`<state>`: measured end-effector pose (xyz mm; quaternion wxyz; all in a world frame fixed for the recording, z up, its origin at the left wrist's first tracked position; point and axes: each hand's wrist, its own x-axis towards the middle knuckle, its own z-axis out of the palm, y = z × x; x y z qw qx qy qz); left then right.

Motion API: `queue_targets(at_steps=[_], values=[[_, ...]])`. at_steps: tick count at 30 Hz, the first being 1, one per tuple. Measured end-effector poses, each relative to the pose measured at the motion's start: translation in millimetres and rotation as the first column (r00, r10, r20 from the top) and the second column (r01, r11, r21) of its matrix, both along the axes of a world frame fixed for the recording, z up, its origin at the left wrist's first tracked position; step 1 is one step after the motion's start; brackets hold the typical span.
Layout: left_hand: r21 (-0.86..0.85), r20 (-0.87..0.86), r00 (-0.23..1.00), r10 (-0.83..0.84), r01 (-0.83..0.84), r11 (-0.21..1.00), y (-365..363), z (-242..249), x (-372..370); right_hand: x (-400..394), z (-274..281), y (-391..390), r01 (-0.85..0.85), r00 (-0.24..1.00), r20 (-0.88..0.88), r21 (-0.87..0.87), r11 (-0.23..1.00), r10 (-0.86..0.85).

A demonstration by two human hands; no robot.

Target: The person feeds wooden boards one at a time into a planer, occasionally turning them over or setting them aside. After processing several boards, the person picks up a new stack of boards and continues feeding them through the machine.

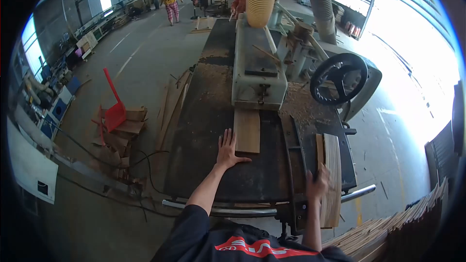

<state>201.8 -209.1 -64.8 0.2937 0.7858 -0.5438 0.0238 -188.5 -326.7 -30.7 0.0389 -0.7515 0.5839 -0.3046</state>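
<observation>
A flat wooden board (247, 131) lies on the dark machine table, its far end under the grey machine housing (259, 90). My left hand (226, 151) rests at the board's left near corner, fingers spread, the thumb stretched along the near end. To the right, a stack of thin wooden boards (332, 189) stands at the table's edge, with a separate narrow piece (320, 149) against its left side. My right hand (319, 184) is over the stack's left side, somewhat blurred, with thumb and fingers apart and nothing visible in them.
A metal fence (294, 157) runs between the board and the stack. Sawdust covers parts of the table (199, 150). A black handwheel (339, 78) and ribbed ducts (262, 0) rise beyond. A red chair (115, 115) stands left; more wood strips (388, 228) lie lower right. People are farther back.
</observation>
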Motion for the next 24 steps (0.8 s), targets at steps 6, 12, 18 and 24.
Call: queue_targets(at_steps=[6, 12, 18, 24], values=[[0.036, 0.0, 1.0, 0.008, -0.008, 0.999, -1.9, -3.2, -1.9, -110.8, 7.3, 52.6, 0.3, 0.915, -0.341, 0.212, 0.93, -0.217], [-0.217, 0.185, 0.982, 0.035, 0.006, 0.976, -1.1, -20.7, -0.9, -115.2, 8.6, 47.2, 0.168, 0.976, -0.182, 0.28, 0.945, -0.119], [-0.115, 0.16, 0.986, 0.05, -0.032, 0.993, 50.8, -4.1, -45.1, -108.3, 37.5, 52.6, 0.249, 0.964, -0.203, 0.462, 0.851, -0.172], [-0.288, -0.063, 0.997, -0.05, 0.029, 0.957, 107.5, 0.8, -114.2, -117.9, 61.0, 69.8, 0.172, 0.982, -0.009, 0.452, 0.875, -0.189]])
